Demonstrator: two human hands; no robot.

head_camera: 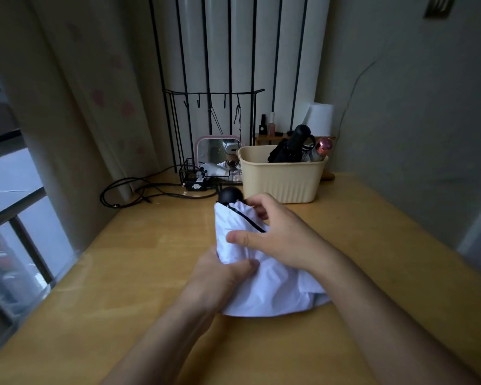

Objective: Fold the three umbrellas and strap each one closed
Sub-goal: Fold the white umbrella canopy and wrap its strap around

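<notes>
So the white umbrella is mid-table, its black handle pointing to 12 o'clock. Our left hand grips its fabric at 7 o'clock, and our right hand curls round it near the handle. The black umbrella and pink-knobbed umbrella stand in the cream basket at 1 o'clock.

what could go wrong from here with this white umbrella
1. Cloth of the white umbrella billows loose beside the left hand, so folds may bulge out as the right hand wraps it, leaving a bundle that is hard to strap.
2. The black handle points toward the beige basket close by; a forward push might bump it.
</notes>
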